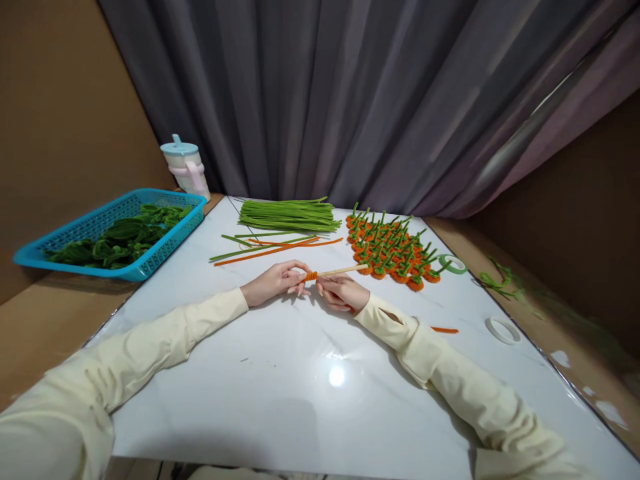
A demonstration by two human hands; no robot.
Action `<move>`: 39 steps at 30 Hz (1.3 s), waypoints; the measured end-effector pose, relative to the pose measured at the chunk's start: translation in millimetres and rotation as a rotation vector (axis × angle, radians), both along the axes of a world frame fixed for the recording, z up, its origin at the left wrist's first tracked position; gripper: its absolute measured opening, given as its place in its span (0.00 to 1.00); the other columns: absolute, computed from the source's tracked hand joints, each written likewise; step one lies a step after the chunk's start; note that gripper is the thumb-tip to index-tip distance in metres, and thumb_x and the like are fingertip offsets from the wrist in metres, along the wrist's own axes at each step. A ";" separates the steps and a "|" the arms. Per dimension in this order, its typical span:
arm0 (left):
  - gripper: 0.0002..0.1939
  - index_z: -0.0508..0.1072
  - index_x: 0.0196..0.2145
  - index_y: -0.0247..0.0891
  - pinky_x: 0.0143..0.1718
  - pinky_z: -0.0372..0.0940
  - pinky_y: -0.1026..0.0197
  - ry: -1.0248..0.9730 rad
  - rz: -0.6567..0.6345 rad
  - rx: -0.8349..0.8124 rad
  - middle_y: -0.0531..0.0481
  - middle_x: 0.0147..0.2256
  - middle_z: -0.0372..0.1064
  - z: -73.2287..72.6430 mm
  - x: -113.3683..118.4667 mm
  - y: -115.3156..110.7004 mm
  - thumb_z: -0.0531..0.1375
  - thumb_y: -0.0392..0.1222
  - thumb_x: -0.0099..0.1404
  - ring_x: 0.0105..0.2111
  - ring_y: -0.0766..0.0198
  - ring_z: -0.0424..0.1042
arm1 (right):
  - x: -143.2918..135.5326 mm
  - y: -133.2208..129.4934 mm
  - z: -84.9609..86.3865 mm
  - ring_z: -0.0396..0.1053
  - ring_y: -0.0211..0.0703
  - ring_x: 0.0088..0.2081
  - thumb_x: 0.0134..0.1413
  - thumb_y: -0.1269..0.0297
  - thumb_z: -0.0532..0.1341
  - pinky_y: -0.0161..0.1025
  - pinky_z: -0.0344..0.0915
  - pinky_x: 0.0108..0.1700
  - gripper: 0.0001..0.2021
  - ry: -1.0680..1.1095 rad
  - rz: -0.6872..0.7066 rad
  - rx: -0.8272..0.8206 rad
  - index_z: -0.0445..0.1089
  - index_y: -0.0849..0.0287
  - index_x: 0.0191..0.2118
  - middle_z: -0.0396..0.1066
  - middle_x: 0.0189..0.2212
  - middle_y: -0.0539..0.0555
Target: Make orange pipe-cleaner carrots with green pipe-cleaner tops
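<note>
Over the middle of the white table, an orange fuzzy stem (311, 276) is coiled round the left end of a pale wooden stick (345, 270). My left hand (279, 281) pinches the coiled end with thumb and fingers. Close beside it, my right hand (341, 292) is closed on the stick and the orange stem near the coil. The stick's free end points right, towards rows of small orange pieces with green stalks (395, 247). Behind my hands lie loose orange strips (265, 252) and green strips (235, 254).
A bundle of green stems (287, 215) lies at the back. On the left are a blue basket (145, 265) of green leaf shapes and a cup (186, 167). Green tape (453, 264), a white ring (503, 330) and an orange strip (445, 330) lie right.
</note>
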State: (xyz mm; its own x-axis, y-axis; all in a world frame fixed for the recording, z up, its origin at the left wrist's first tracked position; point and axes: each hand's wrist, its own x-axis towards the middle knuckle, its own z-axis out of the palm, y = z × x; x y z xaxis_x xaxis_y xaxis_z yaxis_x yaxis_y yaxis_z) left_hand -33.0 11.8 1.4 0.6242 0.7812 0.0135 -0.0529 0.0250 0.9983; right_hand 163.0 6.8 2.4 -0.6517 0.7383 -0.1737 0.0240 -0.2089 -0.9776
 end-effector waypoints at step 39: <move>0.18 0.63 0.46 0.28 0.32 0.58 0.57 0.761 0.124 1.717 0.45 0.27 0.62 3.0 -8.2 -8.9 0.45 0.27 0.59 0.30 0.57 0.59 | -0.3 -8.3 7.0 0.54 0.32 0.16 0.60 0.55 0.46 0.32 0.51 0.23 0.21 -0.513 0.185 0.664 0.63 0.60 0.22 0.58 0.14 0.47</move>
